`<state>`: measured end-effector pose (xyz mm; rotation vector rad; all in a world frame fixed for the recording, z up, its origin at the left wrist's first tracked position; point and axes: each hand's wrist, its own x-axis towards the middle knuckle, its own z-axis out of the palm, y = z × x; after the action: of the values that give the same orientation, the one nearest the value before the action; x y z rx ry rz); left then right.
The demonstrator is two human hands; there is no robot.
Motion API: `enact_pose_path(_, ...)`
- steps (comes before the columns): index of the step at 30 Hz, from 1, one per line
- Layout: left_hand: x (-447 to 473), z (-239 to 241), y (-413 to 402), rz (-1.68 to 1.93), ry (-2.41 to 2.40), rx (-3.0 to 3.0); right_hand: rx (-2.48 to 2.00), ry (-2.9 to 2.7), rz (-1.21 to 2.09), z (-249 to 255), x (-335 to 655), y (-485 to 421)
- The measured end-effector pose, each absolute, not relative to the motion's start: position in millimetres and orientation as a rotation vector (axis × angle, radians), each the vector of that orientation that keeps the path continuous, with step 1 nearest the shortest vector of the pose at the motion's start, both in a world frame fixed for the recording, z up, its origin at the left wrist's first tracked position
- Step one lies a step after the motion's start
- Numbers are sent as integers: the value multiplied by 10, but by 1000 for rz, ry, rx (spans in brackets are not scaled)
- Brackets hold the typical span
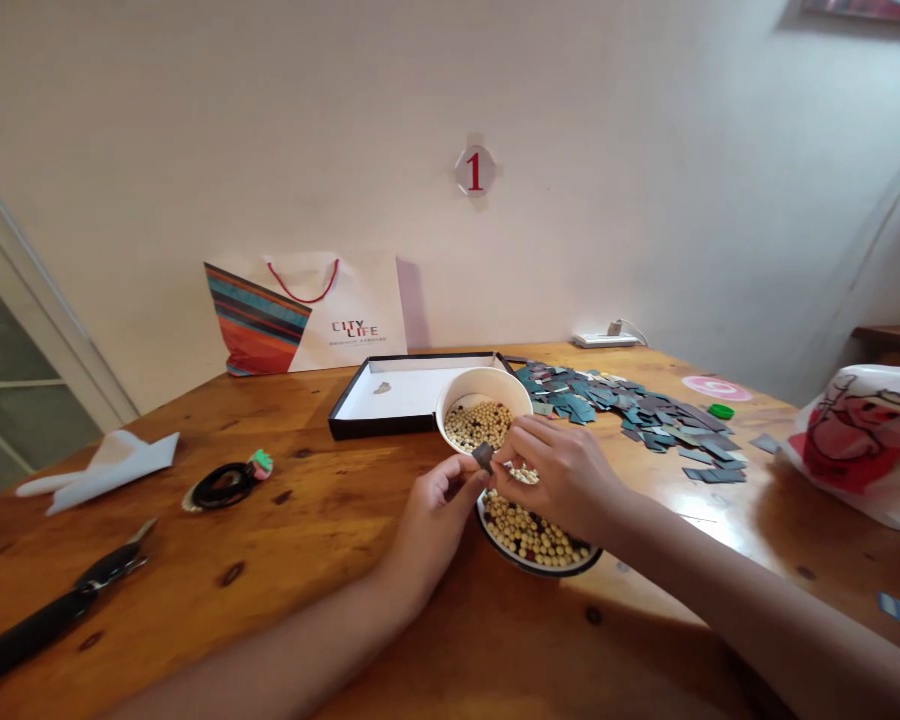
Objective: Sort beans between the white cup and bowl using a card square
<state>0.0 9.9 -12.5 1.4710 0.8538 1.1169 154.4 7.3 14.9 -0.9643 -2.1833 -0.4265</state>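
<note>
Over a shallow dark-rimmed dish [570,562] of pale beads, some dark red, my two hands meet. My left hand [433,512] and my right hand [562,475] both pinch a small dark square piece [483,457] between their fingertips. Just behind them stands a white paper cup [484,392] holding more pale beads. To the right of the cup spreads a heap of several teal and grey square tiles [630,410] on the wooden table [307,540].
A black-edged white tray [390,395] lies behind the cup. A striped paper bag [300,315] leans on the wall. Black hair ties [223,485], white tissue [109,462] and a dark pen-like tool [52,615] lie left. A printed plastic bag [862,445] sits right.
</note>
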Motion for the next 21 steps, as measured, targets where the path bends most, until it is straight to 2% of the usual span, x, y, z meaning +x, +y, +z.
enact_pose_path(8,15,-112,95,1175,834,1463,-1007,-2190,-478,154,1544,76)
enact_pose_path(21,40,-115,91,1233,887,1445,-1002,-2178,-357,133,1547,74)
